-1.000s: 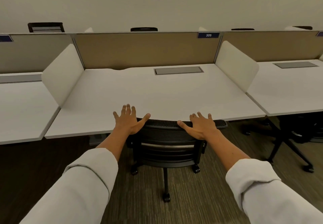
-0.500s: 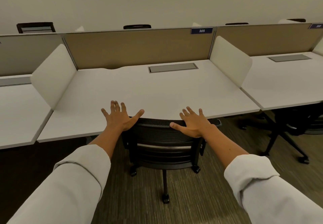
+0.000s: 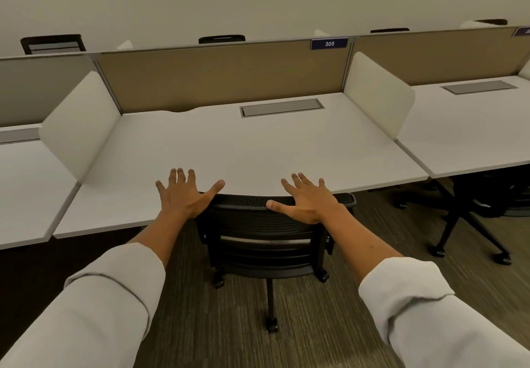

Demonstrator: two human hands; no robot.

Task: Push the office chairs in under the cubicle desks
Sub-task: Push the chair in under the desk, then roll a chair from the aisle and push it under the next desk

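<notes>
Two hands, left hand (image 3: pixel 183 197) and right hand (image 3: pixel 308 201), lie flat with fingers spread on the black mesh office chair's (image 3: pixel 265 231) backrest top. The chair sits tucked against the white cubicle desk's (image 3: pixel 243 149) front edge.

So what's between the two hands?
In the head view, the top edge of the black chair back runs between the left hand and the right hand. Both hands are spread open, and nothing else lies between them.

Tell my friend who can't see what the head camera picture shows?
Two open hands, left and right, spread over the top of a black office chair tucked against a white cubicle desk. A sign behind reads 305.
</notes>
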